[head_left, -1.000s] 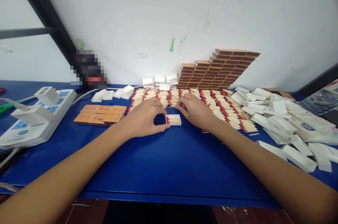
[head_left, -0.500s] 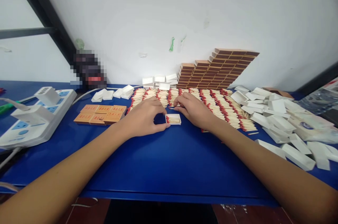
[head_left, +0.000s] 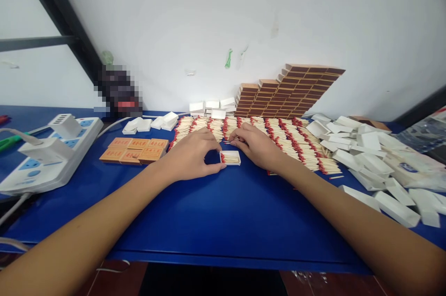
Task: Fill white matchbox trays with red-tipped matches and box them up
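Observation:
A small white matchbox tray lies on the blue table, holding several red-tipped matches. Thumb and forefinger of my left hand grip the tray's left end. Just behind and to the right of it, my right hand is closed in a pinch at the near edge of the spread matches. Red match heads show between its thumb and fingers; how many matches it pinches is hidden. The spread lies in rows behind both hands, partly covered by them.
Brown-sided matchboxes are stacked against the wall. White trays pile up at right, with more trays behind the matches. Orange matchboxes lie left, beside a power strip and its cables.
A match stick that showed at my right fingertips is now hardly visible. My left hand keeps its grip on the tray. The whole view has shifted slightly.

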Demonstrator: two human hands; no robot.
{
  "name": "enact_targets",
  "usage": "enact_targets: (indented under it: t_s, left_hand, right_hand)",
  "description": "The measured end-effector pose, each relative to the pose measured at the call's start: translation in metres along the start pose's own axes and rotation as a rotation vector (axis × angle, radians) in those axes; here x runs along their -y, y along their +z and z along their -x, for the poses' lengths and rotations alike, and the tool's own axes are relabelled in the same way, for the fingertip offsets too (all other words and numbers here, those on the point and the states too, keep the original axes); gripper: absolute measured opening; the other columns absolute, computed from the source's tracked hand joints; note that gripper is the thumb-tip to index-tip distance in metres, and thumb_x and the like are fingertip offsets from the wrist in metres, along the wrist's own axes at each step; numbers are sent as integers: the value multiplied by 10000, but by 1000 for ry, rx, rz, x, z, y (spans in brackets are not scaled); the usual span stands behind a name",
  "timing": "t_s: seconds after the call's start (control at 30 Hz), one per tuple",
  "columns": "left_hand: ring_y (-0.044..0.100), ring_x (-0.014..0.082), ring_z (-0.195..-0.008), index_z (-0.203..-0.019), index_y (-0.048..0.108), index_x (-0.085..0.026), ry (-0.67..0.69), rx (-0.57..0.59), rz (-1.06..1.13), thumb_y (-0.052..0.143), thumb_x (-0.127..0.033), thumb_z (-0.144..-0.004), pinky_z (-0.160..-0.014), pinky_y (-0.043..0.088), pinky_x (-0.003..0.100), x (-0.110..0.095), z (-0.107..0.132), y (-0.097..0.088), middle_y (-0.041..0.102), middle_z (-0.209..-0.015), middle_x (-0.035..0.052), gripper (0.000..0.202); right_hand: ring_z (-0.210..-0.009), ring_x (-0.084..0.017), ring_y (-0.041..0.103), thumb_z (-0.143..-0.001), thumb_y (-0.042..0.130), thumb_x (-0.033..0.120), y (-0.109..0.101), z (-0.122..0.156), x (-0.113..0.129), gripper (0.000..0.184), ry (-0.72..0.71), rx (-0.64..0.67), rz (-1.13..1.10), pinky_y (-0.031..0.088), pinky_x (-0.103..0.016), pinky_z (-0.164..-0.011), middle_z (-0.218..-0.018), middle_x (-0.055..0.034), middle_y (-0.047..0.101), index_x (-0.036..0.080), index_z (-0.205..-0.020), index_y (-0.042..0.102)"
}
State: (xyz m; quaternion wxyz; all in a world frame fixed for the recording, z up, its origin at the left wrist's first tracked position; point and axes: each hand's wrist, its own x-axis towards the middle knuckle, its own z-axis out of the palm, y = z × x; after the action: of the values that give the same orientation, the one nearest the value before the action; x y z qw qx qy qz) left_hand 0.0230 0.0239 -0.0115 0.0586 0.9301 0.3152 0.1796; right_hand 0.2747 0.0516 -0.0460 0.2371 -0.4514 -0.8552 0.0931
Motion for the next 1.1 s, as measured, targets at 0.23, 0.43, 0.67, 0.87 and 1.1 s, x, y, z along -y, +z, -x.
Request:
enact_targets:
  t_s: [0.23, 0.43, 0.67, 0.87, 1.1]
  left_hand:
    - [660, 273, -1016, -1060, 781, -178, 1, 4, 7, 772, -406, -946, -923, 518, 425, 1, 0, 0, 747, -1007, 80, 255]
    - [660, 276, -1016, -1051, 784, -177, -4, 4, 7, 769, -403, -947, -919, 520, 427, 0, 0, 0, 737, -978, 80, 249]
    - [657, 274, -995, -998, 775, -182, -5, 2, -5, 753, -410, -950, -901, 519, 422, 0, -1, 0, 725, -965, 81, 234]
    - [662, 273, -1016, -1075, 779, -172, 3, 0, -3, 758, -414, -955, -925, 523, 424, 3, 0, 2, 738, -1011, 87, 271]
    - [661, 282, -1013, -1053, 782, -173, -2, 2, -1, 773, -414, -945, -917, 526, 436, 2, 0, 0, 741, -988, 87, 264]
  right_hand:
    - [-947, -258, 604, -1025, 599, 241, -5, 2, 7, 126, 44, 13, 42, 471, -377, -819, -978, -87, 644, 220, -903, 622]
    - [-947, -250, 606, -1045, 580, 239, -15, 11, 25, 120, 13, -27, 20, 460, -366, -803, -987, -77, 643, 233, -927, 600]
    - [-921, -240, 600, -1041, 603, 249, -8, 20, 38, 114, -56, 40, 9, 451, -364, -786, -963, -71, 641, 229, -935, 639]
    - [-903, -235, 594, -1025, 610, 220, -11, 10, 19, 104, -5, -91, -1, 451, -365, -805, -941, -66, 642, 216, -933, 660]
    - [-961, -270, 603, -1023, 596, 216, -5, 2, 1, 119, 2, -57, 109, 463, -393, -832, -986, -95, 647, 207, -951, 690]
